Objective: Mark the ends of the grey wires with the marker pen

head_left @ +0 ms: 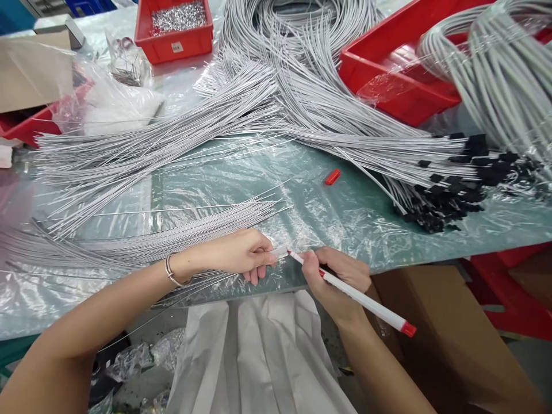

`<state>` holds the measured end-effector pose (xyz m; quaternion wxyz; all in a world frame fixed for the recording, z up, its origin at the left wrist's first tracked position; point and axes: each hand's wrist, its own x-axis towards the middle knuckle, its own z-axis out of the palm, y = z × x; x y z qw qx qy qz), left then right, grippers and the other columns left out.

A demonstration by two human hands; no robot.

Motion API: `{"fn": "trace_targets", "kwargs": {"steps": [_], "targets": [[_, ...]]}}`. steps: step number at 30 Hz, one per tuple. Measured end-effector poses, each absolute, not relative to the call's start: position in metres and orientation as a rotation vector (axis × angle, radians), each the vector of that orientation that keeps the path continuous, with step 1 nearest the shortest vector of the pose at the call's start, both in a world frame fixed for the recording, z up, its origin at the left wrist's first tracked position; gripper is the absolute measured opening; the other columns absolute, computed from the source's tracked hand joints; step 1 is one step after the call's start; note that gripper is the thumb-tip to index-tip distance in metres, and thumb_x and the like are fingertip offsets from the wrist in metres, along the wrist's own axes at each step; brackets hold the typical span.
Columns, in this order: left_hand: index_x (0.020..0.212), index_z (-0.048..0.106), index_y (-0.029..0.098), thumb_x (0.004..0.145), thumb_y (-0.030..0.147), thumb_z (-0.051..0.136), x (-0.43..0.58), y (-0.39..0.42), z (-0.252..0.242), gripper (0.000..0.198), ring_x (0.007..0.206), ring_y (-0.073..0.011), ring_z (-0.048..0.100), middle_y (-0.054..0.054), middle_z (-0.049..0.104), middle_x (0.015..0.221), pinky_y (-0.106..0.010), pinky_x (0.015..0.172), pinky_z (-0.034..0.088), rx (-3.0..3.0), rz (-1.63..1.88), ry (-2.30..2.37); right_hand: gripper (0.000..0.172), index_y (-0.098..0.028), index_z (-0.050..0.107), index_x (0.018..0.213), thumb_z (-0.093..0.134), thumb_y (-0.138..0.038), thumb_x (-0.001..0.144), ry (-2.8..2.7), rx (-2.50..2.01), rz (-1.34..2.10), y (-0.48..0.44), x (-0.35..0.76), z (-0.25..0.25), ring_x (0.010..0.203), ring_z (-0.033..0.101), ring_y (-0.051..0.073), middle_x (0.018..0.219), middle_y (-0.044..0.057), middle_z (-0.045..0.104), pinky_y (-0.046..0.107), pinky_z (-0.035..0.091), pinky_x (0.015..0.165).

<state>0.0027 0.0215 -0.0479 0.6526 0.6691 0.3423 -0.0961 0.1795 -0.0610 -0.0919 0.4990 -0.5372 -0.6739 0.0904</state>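
Note:
My left hand is closed in a pinch on the ends of thin grey wires, which show as a small pale piece past the fingertips. How many wires it pinches I cannot tell. In my right hand is a white pen with a red end, its tip at or very near that pale piece. A loose bundle of thin grey wires lies under and behind my left forearm. Farther back on the table rests a small red pen cap.
Two larger fans of grey wires spread across the table, the right one ending in black connectors. Behind stand a red bin of small metal parts and a red tray. Coiled grey cables lie at right, a cardboard box below.

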Motion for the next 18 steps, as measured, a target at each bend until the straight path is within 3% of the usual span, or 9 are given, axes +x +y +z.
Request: {"fn": "trace_targets", "kwargs": {"steps": [18], "targets": [[0.067,0.053,0.013,0.091,0.042,0.044,0.0032,0.021,-0.0464,0.039,0.054,-0.0116,0.062,-0.005,0.064,0.065,-0.019,0.048,0.05,1.533,-0.209,0.774,0.03,-0.018,0.043,0.053,0.054,-0.007,0.078,-1.651,-1.285,0.211,-0.0621,0.1808,-0.0929,0.039,0.033,0.006,0.044,-0.005,0.039,0.024,0.026,0.041]]}}
